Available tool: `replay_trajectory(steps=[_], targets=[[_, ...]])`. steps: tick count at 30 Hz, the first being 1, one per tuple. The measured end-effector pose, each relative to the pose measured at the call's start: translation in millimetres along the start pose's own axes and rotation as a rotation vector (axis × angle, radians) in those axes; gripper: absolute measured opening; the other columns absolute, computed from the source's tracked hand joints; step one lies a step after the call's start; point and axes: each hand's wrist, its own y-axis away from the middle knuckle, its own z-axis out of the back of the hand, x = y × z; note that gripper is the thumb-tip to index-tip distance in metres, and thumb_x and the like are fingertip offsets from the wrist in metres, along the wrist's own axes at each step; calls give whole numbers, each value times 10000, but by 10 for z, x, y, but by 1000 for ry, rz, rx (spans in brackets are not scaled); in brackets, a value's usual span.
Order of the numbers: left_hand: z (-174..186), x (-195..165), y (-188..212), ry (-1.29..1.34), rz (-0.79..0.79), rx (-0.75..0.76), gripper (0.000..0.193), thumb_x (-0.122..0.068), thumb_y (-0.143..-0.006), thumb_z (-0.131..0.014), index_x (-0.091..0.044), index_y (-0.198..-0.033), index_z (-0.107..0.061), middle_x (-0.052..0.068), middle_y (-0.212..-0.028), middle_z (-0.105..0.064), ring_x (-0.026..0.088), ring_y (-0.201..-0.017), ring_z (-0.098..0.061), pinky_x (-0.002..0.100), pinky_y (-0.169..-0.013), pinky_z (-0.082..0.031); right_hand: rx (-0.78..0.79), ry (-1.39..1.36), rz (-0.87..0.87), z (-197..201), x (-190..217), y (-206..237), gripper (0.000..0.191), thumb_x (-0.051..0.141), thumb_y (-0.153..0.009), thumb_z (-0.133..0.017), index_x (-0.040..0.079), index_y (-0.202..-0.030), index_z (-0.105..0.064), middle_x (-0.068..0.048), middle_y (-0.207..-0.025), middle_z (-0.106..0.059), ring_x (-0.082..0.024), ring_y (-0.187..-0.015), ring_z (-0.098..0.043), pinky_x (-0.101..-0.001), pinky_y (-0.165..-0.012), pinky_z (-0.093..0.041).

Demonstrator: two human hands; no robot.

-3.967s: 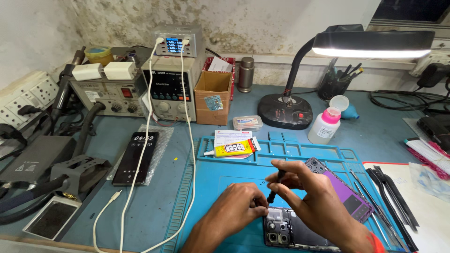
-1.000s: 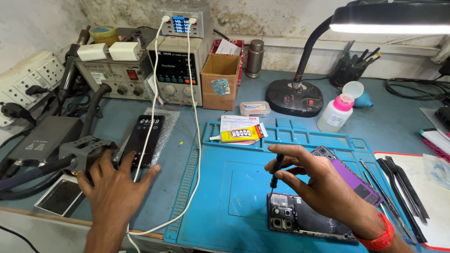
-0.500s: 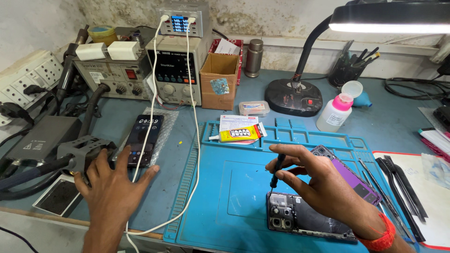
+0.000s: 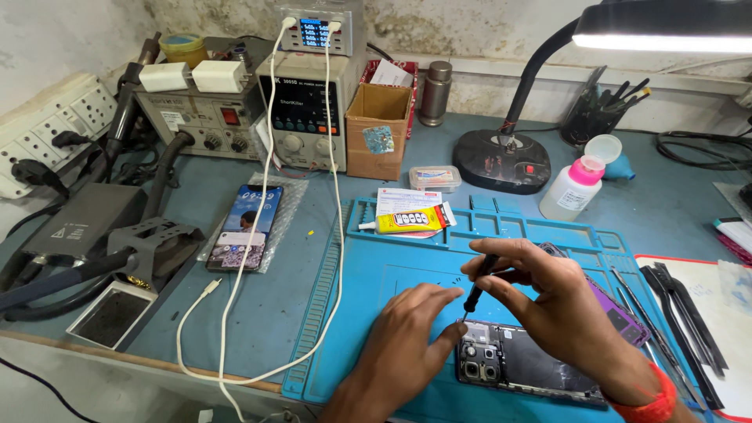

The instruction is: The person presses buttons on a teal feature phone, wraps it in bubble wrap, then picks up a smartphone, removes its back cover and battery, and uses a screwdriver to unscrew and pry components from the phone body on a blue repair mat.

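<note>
Lower centre: right hand pinches screwdriver, kept vertical over opened phone; left hand, fingers spread, steadies it.

Left hand back from lit phone to opened phone.

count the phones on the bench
3: an opened phone on the blue mat under the right hand, a purple phone partly hidden behind it, a lit phone left on plastic.
</note>
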Motion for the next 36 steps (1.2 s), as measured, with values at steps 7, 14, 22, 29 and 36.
replay_trajectory(steps=[7, 14, 22, 29, 36], targets=[[-56, 70, -215, 0, 108, 146, 188, -180, -871, -740, -36, -989, -768, 133, -941, -714, 328, -891, -694, 447, -779, -532, -72, 133, -39, -37, -2, 3, 520, 40, -818, -779, 83, -1311, -622, -83, -994, -775, -149, -916, -762, -299, -829, -635], [-100, 161, -217, 15, 164, 208, 162, -168, -832, -774, -45, -937, -777, 102, -881, -688, 252, -839, -706, 396, -776, -549, 49, -80, -18, 60, -83, 15, 476, 17, -872, -715, 68, -1331, -599, -72, -1086, -798, -140, -989, -777, -297, -870, -641], [-131, 213, -184, 14, 88, 168, 175, -190, -840, -785, -55, -952, -780, 98, -884, -685, 264, -881, -686, 415, -790, -526, -57, 117, -22, -11, -139, 31, 568, 36, -811, -801, 98, -1345, -621, -68, -1016, -766, -142, -918, -769, -298, -828, -643], [-173, 248, -142, -12, 75, 141, 161, -202, -850, -781, -75, -948, -779, 82, -916, -677, 263, -945, -658, 419, -862, -476, 45, -38, -35, 36, -126, 30, 578, 11, -827, -743, 72, -1369, -553, -71, -1070, -774, -134, -974, -760, -296, -877, -629], [-166, 226, -141, -12, 94, 148, 168, -211, -858, -773, -71, -950, -772, 77, -913, -671, 258, -947, -654, 426, -872, -466, -39, 54, -16, 23, -148, 27, 526, 28, -803, -791, 87, -1300, -629, -66, -1010, -778, -134, -913, -761, -293, -806, -641]])
